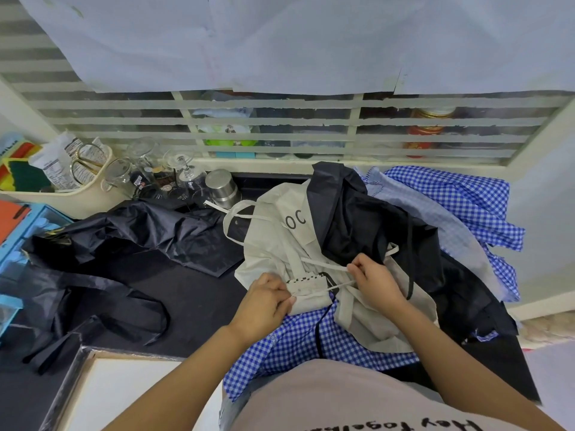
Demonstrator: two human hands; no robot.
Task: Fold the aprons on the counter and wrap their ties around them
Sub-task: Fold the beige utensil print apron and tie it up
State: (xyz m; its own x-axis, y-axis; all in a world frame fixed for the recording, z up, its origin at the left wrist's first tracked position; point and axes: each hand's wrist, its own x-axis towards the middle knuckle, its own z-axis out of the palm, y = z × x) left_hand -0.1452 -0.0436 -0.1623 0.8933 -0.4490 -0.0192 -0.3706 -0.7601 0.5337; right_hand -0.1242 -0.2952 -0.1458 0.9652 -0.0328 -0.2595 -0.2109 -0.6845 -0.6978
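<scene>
Gripping the folded apron, left hand; right hand pinches its tie.

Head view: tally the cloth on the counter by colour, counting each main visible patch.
Dark navy cloth: 2
Beige cloth, left hand gripping its fold, right hand pinching its tie: 1
Bold blue gingham: 2
Pale blue fine check: 1
Total: 6 patches; the overlaps hide how many aprons they make.

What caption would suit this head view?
Left hand holds a folded beige apron while the right hand pinches its tie above a pile of aprons.
</scene>
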